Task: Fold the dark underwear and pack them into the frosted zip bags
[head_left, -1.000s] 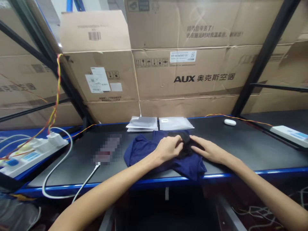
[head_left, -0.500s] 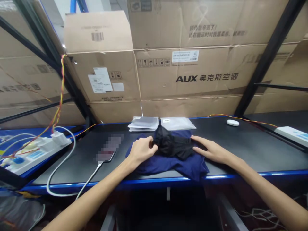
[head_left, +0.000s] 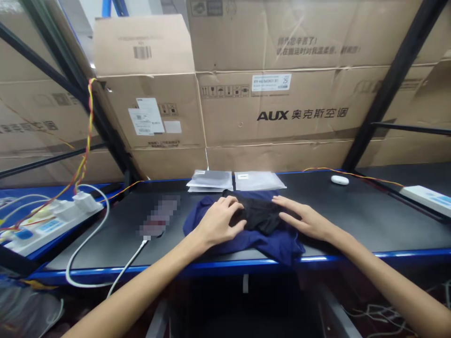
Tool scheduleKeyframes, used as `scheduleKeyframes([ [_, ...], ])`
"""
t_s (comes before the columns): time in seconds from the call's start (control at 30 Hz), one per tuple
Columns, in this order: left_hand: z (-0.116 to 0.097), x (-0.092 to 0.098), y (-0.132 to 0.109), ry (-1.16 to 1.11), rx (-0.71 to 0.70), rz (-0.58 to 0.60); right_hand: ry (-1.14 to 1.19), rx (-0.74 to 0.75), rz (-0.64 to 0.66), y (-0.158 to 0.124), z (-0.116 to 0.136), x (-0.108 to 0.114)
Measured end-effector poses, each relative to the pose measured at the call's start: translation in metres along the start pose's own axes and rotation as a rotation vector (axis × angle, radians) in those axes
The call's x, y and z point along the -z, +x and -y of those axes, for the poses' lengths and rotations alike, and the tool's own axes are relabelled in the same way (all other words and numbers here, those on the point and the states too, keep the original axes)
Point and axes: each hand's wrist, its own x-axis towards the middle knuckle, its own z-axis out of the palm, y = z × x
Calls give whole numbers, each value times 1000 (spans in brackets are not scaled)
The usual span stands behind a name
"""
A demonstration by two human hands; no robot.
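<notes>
A black piece of fabric [head_left: 262, 216] lies bunched on top of a dark blue cloth garment [head_left: 243, 241] near the front edge of the dark tabletop. My left hand [head_left: 225, 220] rests over the left part of the black fabric, its fingers bent and thumb apart. From the other side, my right hand [head_left: 305, 218] touches the fabric's right end with outstretched fingers. Part of the black fabric is hidden under my left hand. What kind of garment either cloth is, I cannot tell.
Behind the cloth lie flat packets in translucent bags [head_left: 259, 180]. A phone [head_left: 160, 218] with a white cable is to the left. Power strips [head_left: 56, 223] sit at both sides, and a small white case [head_left: 340, 180] lies right. Cardboard [head_left: 282, 131] walls the back.
My left hand has moved right across the black fabric, from pinching its left edge to lying over it with fingers loosened. The raised black bunch is now flatter. My right hand has shifted slightly left.
</notes>
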Motion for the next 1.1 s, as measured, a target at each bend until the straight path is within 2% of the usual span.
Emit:
scheduleKeyframes([
  [0.13,0,-12,6,90,47,64,0,30,86,6,8,-4],
  [0.23,4,-10,9,74,94,45,20,9,82,7,9,-4],
  [0.37,13,8,9,18,238,-87,35,-1,68,5,6,-2],
  [0.47,26,27,5,93,396,-132,37,-5,57,5,4,0],
  [0.57,44,41,-2,218,574,-56,46,-20,49,5,4,1],
  [0.67,62,48,-14,286,658,131,52,-26,47,5,5,2],
  [0.77,75,50,-24,313,645,226,43,-32,66,5,6,2],
  [0.83,78,50,-26,309,582,186,44,-40,80,5,6,3],
  [0.97,77,51,-20,165,282,55,68,-54,89,5,8,5],
  [1.03,77,49,-16,61,199,62,88,-71,88,6,10,6],
  [1.1,79,45,-12,12,200,124,110,-89,81,6,12,6],
])
